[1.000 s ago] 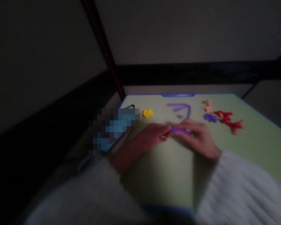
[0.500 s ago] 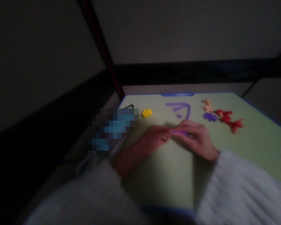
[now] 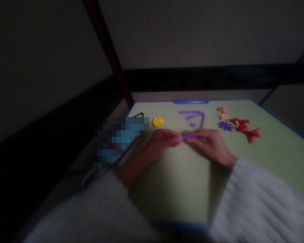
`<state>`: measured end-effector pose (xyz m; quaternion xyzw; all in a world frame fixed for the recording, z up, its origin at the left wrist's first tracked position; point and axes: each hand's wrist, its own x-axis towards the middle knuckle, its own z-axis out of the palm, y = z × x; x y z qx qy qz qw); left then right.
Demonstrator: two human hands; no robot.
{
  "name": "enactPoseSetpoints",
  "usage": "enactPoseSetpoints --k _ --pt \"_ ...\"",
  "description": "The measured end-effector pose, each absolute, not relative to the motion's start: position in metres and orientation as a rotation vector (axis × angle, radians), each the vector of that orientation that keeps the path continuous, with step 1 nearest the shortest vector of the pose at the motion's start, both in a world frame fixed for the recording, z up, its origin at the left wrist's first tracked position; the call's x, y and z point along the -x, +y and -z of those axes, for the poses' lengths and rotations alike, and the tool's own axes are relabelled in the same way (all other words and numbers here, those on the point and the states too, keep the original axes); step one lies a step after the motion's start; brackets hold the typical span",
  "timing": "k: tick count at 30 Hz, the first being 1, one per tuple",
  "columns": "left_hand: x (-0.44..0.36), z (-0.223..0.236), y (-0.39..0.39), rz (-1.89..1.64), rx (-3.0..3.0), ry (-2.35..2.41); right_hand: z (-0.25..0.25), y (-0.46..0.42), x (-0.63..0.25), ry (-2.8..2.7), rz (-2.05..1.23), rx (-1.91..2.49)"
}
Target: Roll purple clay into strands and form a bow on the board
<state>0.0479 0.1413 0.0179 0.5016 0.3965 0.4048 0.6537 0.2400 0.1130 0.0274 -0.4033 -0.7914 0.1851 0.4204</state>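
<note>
Pinching a slim purple strip (image 3: 190, 137) over the worktop (image 3: 177, 195), the left hand (image 3: 164, 139) and right hand (image 3: 212, 145) are clamped on it; it seems light and soft, best held gently near its ends.

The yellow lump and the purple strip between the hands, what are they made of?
The yellow lump looks like soft modelling clay, fairly smooth: it has rounded bulges and one even colour. The purple strip may be clay too, being slim and evenly coloured, but it's too blurred to tell whether it's shiny or dull.
</note>
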Motion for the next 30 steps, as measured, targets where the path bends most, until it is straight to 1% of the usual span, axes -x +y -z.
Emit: enactPoseSetpoints --k 7,12,21,26,30 --pt "-0.056 -0.009 0.136 -0.906 -1.367 1.071 -0.020 0.119 -0.256 -2.087 -0.537 1.062" --pt "-0.058 -0.003 0.140 -0.918 -1.513 1.036 -0.018 0.117 -0.266 -2.168 -0.592 1.042" --pt "-0.044 -0.007 0.150 -0.855 -1.799 1.078 -0.016 0.110 -0.277 -2.385 -0.383 1.012" --pt "-0.034 -0.008 0.161 -1.051 -1.779 1.238 -0.016 0.109 -0.277 -2.590 -0.292 0.851" --pt "-0.033 -0.007 0.163 -1.081 -1.705 1.298 -0.014 0.105 -0.264 -2.744 -0.230 0.768"
